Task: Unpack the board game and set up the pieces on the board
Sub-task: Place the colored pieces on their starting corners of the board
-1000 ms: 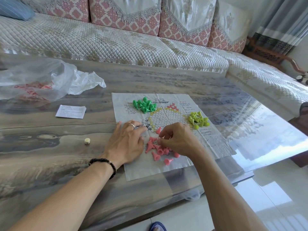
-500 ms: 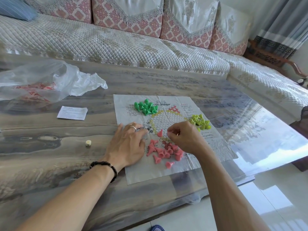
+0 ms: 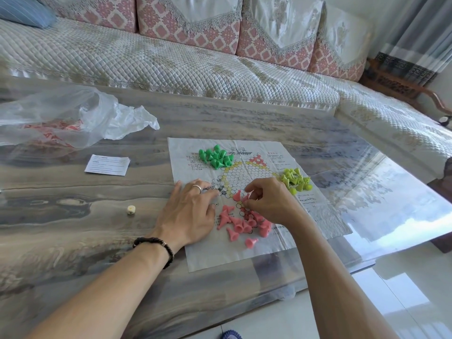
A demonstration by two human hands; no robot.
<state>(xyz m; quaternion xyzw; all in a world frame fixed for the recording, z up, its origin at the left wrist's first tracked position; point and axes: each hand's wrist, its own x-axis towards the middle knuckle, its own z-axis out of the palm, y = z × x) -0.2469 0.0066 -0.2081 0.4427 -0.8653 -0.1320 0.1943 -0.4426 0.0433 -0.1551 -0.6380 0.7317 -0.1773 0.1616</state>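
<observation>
We've lifted a pink peg (image 3: 245, 198) off the pile; R hand (image 3: 271, 201) fingers pinch it, L hand (image 3: 189, 211) flat on board (image 3: 318, 216) — placing begins.

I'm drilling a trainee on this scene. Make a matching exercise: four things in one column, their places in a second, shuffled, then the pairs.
Things
1. green pieces
2. yellow-green pieces
3. pink pieces
4. die

Places
A. on the bare table, left of the left hand
B. board's far left corner
C. near the board's right edge
D. near part of the board, between the hands

Pairs: 1-B, 2-C, 3-D, 4-A
</observation>
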